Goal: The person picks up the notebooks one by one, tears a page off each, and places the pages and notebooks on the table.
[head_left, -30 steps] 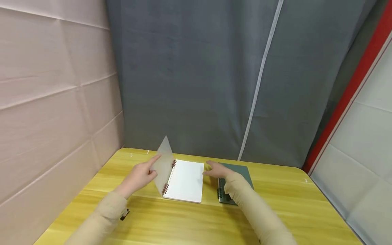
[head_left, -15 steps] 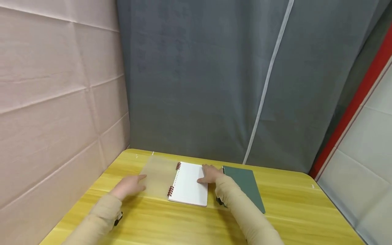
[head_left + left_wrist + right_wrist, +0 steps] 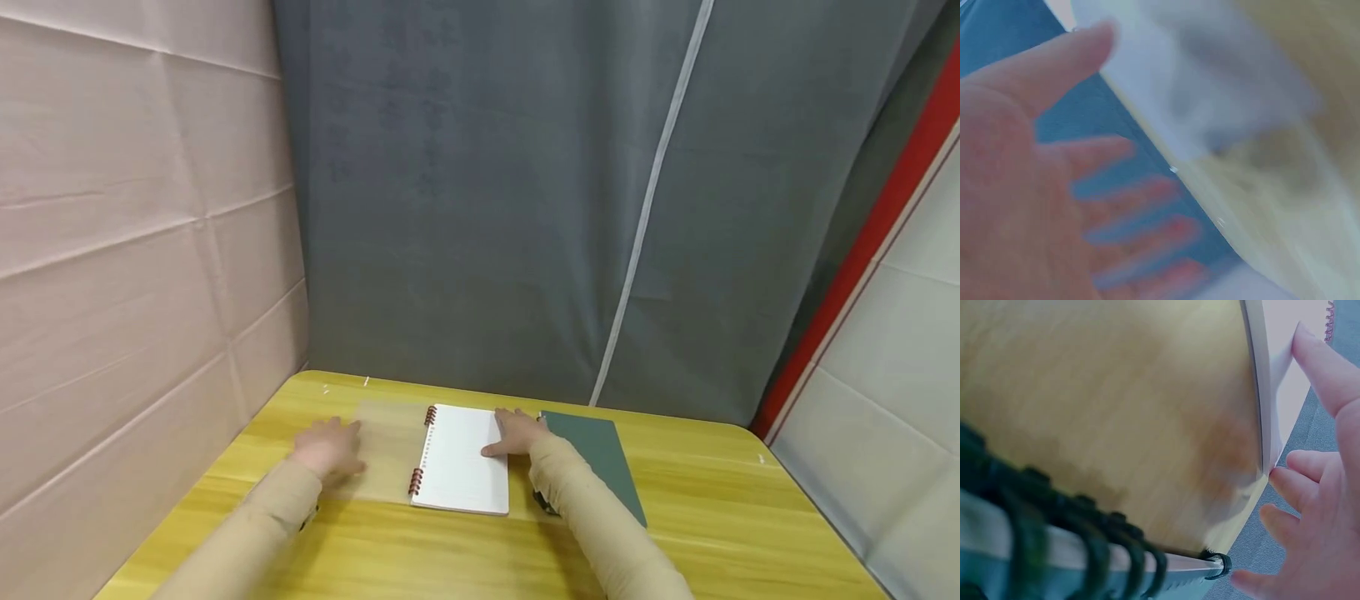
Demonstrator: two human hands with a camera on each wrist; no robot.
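A white spiral notebook (image 3: 459, 460) lies open on the yellow table (image 3: 720, 517). Its translucent cover (image 3: 386, 454) is folded flat to the left. My left hand (image 3: 330, 446) rests on that cover's left part with straight, spread fingers (image 3: 1116, 194); the left wrist view is blurred. At the page's right edge, my right hand (image 3: 512, 433) lies with its thumb (image 3: 1325, 365) pressing on the white page (image 3: 1285, 381). A dark green notebook (image 3: 600, 467) lies shut just right of it, partly hidden by my right sleeve. Its black spiral (image 3: 1054, 531) shows close up.
A grey curtain (image 3: 487, 208) hangs behind the table's far edge. A pink padded wall (image 3: 135, 250) closes off the left side. At the right are a red strip (image 3: 862, 242) and a pale panel. Bare tabletop lies in front of and right of the notebooks.
The translucent cover swung from upright down flat to the left, my left hand following and settling on it. My right hand moved from the green notebook onto the white page's edge.
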